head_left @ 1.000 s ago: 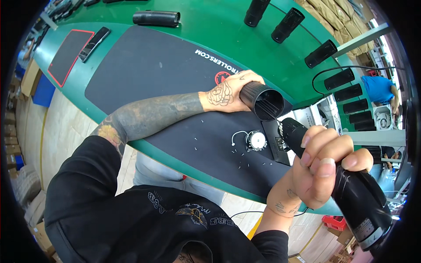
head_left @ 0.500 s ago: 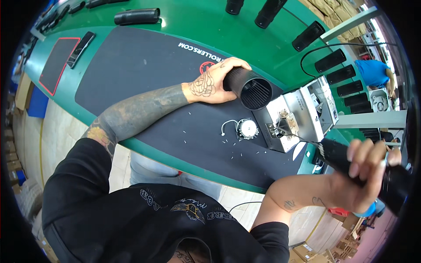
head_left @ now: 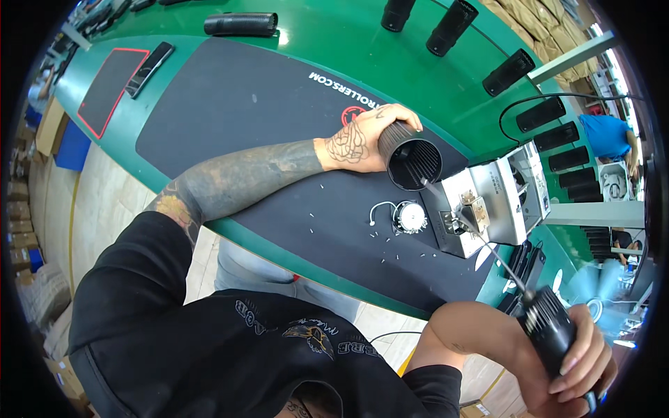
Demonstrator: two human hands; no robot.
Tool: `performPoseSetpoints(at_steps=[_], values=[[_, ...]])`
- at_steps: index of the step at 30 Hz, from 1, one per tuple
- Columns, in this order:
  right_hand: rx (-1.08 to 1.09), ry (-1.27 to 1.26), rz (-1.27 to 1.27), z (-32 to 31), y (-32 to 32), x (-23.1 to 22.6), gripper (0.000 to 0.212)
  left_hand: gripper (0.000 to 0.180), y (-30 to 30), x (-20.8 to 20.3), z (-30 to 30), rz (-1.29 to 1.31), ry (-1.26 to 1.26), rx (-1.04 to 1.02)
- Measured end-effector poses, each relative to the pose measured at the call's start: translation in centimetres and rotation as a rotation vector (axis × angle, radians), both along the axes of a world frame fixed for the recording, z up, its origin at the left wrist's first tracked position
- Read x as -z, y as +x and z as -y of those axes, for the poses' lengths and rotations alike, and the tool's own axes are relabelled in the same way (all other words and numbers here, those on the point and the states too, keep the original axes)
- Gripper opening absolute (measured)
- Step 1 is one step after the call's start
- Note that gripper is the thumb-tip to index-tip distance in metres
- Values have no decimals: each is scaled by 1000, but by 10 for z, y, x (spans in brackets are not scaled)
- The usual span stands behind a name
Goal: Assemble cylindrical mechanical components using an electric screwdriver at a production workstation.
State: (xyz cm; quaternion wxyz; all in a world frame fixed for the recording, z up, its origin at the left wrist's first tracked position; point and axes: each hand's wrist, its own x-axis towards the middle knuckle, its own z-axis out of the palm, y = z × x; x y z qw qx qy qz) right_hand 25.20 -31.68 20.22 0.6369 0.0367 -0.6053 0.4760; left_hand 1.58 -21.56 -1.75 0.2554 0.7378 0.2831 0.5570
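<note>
My left hand [head_left: 362, 143] is wrapped round a black ribbed tube [head_left: 411, 157], holding it tilted above the dark mat with its open end toward me. In my right hand [head_left: 582, 362], at the lower right, is a black powered screwdriver [head_left: 547, 327]. Its long thin bit slants up and left across the front of a silver metal box [head_left: 491, 184], which looks like a screw feeder; exactly where the tip ends is unclear. Below the tube sits a small round white motor [head_left: 410, 217] with a white lead and plug.
Several tiny screws [head_left: 397, 258] lie scattered over the dark mat [head_left: 223, 104]. More black tubes [head_left: 240, 24] stand or lie on the green table, many of them along its right side. A phone [head_left: 150, 70] rests beside a red-edged pad [head_left: 111, 90] at left. A person in blue [head_left: 605, 132] is farther off.
My right hand has come down and nearer to me with the screwdriver, drawing its bit back from the metal box. My left hand keeps hold of the tube. The whole view has shifted slightly.
</note>
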Motion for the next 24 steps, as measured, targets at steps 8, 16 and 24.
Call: performPoseSetpoints(at_steps=[8,16,24], values=[[61,28,192,-28,-62,41,23,54,-1,4,2,-62,41,-107],[106,21,353,-32,-64,53,23,56,5,0,-2,-129,105,-151],[120,-35,245,-35,-55,51,36,59,-3,-9,-12,-266,130,-225]])
